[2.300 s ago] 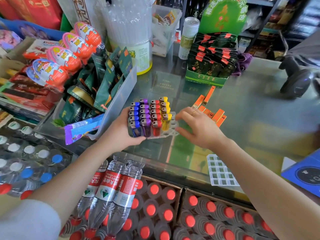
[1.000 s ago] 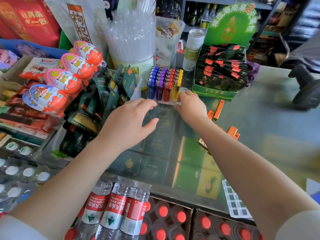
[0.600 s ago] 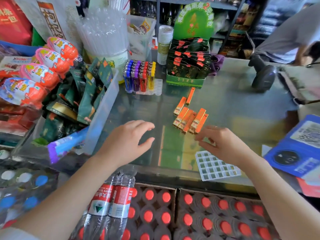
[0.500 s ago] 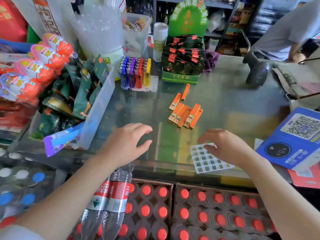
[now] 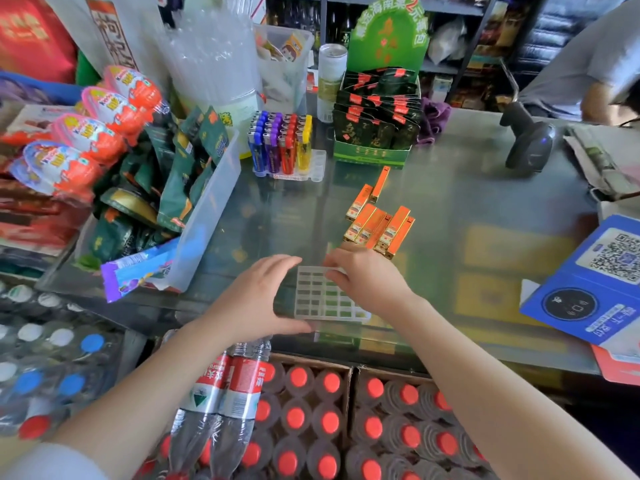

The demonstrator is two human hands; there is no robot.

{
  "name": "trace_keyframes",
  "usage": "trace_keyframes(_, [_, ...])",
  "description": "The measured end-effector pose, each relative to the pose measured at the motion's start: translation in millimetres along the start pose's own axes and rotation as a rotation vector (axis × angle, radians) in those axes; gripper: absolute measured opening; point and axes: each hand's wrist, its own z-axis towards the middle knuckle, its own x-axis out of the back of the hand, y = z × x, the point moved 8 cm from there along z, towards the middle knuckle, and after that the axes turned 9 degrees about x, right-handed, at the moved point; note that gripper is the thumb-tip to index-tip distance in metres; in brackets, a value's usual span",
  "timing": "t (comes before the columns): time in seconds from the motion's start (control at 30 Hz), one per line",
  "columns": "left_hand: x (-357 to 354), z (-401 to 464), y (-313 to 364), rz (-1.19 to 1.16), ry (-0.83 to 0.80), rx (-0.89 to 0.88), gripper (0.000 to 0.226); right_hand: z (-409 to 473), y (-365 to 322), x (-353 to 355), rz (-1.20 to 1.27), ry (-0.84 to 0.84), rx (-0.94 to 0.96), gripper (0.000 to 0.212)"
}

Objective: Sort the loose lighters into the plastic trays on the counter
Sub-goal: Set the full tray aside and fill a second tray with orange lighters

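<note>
Clear plastic grid tray point(image 5: 320, 299): empty, flat on the glass tabletop point(image 5: 467, 209), 6 o'clock edge.
Right hand point(image 5: 372, 278): fingers curled, pinching the tray's far right corner.
Left hand point(image 5: 258, 299): fingers spread, thumb touching the near left corner.
Orange rectangular lighters point(image 5: 379, 221): loose, 1 o'clock of the tray.
Filled tray of coloured lighters point(image 5: 282, 143): 12 o'clock, well apart.

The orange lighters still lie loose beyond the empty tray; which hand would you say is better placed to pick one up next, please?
Probably the right hand: it rests on the empty tray's far edge, just short of the orange lighters. The left hand is at the tray's left side, farther away.
</note>
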Motion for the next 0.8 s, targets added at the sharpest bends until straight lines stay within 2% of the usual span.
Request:
trace_keyframes(0.13, [2, 10, -11, -0.013, 0.017, -0.011, 0.094, 22, -5, -6, 0.052, -0.032, 0.040, 0.018])
trace_keyframes(0.2, [2, 14, -14, -0.048, 0.023, -0.032, 0.087, 28, 6, 3, 0.091, 0.024, 0.003, 0.018])
trace_keyframes(0.33, [6, 23, -21, -0.079, 0.043, -0.039, 0.085, 33, 65, 47, 0.132, 0.391, -0.293, 0.016])
trace_keyframes(0.4, [9, 30, -28, -0.079, 0.067, -0.013, 0.087, 33, 95, 55, 0.159, 0.439, -0.453, 0.018])
trace_keyframes(0.53, [16, 42, -39, -0.094, 0.110, 0.062, 0.100, 40, 132, 54, 0.142, 0.388, -0.668, 0.027])
trace_keyframes(0.67, [16, 47, -42, -0.094, 0.086, 0.034, 0.108, 60, 140, 55, -0.131, 0.256, -0.692, 0.029])
trace_keyframes(0.8, [14, 47, -45, -0.066, 0.084, 0.003, 0.106, 68, 149, 50, -0.103, 0.171, -0.767, 0.035])
